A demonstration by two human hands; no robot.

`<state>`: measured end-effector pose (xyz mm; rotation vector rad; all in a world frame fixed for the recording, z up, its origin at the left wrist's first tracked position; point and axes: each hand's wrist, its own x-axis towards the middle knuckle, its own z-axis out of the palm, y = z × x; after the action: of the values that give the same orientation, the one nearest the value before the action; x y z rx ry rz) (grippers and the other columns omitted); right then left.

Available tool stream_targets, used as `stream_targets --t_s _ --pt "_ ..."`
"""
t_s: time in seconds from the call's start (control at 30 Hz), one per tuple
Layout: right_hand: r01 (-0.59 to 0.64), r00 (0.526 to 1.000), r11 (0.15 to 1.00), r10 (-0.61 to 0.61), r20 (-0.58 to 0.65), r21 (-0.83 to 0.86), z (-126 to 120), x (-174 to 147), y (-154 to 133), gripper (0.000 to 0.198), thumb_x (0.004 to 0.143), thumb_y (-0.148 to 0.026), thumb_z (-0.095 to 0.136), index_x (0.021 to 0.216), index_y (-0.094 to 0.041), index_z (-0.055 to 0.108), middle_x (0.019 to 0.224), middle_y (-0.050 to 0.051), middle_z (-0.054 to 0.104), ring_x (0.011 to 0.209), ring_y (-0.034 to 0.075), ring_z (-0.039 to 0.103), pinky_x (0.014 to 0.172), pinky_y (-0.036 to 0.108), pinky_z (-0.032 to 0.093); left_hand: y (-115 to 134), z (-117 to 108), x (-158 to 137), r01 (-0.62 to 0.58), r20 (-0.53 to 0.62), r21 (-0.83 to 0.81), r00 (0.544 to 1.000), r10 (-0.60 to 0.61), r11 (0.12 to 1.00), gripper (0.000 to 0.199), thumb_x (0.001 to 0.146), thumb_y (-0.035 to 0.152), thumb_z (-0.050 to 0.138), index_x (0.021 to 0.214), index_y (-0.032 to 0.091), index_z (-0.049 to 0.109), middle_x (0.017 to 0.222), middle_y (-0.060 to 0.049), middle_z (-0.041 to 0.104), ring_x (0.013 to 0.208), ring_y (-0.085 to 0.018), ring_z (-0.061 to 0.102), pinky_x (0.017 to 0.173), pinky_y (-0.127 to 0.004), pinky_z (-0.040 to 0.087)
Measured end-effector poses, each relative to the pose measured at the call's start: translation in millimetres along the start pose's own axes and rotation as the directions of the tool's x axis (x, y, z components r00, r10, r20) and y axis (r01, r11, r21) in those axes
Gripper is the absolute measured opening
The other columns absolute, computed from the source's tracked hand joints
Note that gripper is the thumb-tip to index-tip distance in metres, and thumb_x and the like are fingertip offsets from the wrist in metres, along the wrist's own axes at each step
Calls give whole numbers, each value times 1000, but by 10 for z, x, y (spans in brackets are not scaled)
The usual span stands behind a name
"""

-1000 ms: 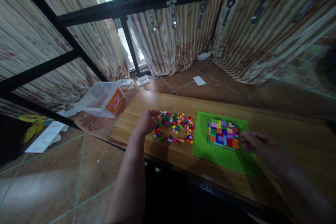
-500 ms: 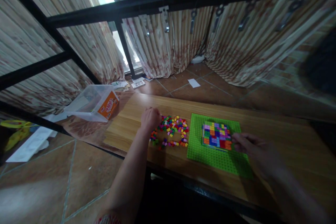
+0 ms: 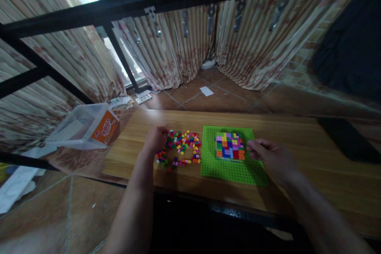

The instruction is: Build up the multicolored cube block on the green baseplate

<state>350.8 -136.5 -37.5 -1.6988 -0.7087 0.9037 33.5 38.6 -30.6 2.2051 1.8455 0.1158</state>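
A pile of small coloured toy bricks (image 3: 182,139) lies loose on the wooden table (image 3: 300,147). At its left edge is my left hand (image 3: 156,139), fingers curled closed; whatever they may hold is hidden. To the right of the pile sits a green baseplate (image 3: 208,166). A square block of many-coloured bricks (image 3: 229,147) is built up on it. My right hand (image 3: 268,154) hovers over the baseplate's right side, thumb and fingers pinched together just beside the block. Anything in that pinch is too small to make out.
A clear plastic box (image 3: 74,131) with an orange label stands left of the table top. A dark flat object (image 3: 348,139) lies at the table's right. Black metal bars (image 3: 127,4) with hanging hooks run across the back, before striped curtains (image 3: 184,47).
The view has turned to the right, bringing the dark flat object fully into sight. My right hand sits slightly farther from the brick block. My left hand stays at the pile's left edge.
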Motion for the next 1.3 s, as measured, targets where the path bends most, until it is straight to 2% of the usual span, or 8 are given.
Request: stream_targets --t_s 0.17,0.37,0.6,0.97,1.03,1.13,1.23,1.3 --pt "20 1000 999 -20 -1 -39 -45 28 47 38 60 -56 77 69 -20 72 71 5 71 60 15 61 57 26 51 -79 -20 16 13 -2 -65 1000 -13 998 31 83 20 53 104 18 75 98 -7 77 92 -20 69 78 -25 50" --pt "12 1000 999 -12 9 -41 -33 40 68 38 59 -57 77 68 -20 72 72 5 71 61 14 61 57 25 52 34 6 12 -14 -39 -72 999 12 997 33 86 25 54 113 18 71 96 -8 76 86 -19 69 76 -26 50" --pt "-14 1000 998 14 0 -57 22 4 -31 41 57 -58 77 68 -19 72 69 5 70 57 14 60 55 26 52 183 55 34 -19 -55 5 998 19 1000 25 86 25 51 96 20 74 96 -10 75 92 -23 69 81 -31 49" --pt "28 1000 999 -29 11 14 17 16 -19 36 61 -56 76 66 -21 70 67 3 70 58 13 59 56 25 50 287 -54 -16 -21 -83 65 996 26 998 27 87 25 48 100 17 70 96 -13 74 92 -28 68 80 -36 49" --pt "50 999 999 -50 5 7 11 16 -22 33 63 -55 74 66 -22 69 66 2 69 58 14 60 56 26 50 382 -82 -87 -87 -126 -13 988 84 996 26 87 26 49 100 16 70 93 -12 74 88 -26 68 79 -34 50" --pt "105 994 994 -105 -10 -12 18 11 -29 31 68 -53 70 66 -21 67 63 2 68 57 15 60 54 26 48 648 -41 -285 -308 -158 -232 948 276 923 21 89 25 50 94 17 69 88 -6 74 82 -18 67 78 -27 50" --pt "164 986 985 -166 -19 -55 40 -5 -42 30 73 -50 66 69 -20 67 63 2 67 57 15 60 54 26 46 980 94 -523 -512 -137 -400 853 503 760 19 90 21 50 91 21 69 91 -3 72 86 -15 66 82 -25 50" --pt "194 981 978 -195 -13 -79 56 -19 -54 29 75 -48 64 70 -20 67 62 1 67 58 15 60 55 26 46 1170 190 -643 -586 -147 -432 796 588 685 19 91 22 52 93 22 70 91 -2 72 84 -15 65 81 -26 49"
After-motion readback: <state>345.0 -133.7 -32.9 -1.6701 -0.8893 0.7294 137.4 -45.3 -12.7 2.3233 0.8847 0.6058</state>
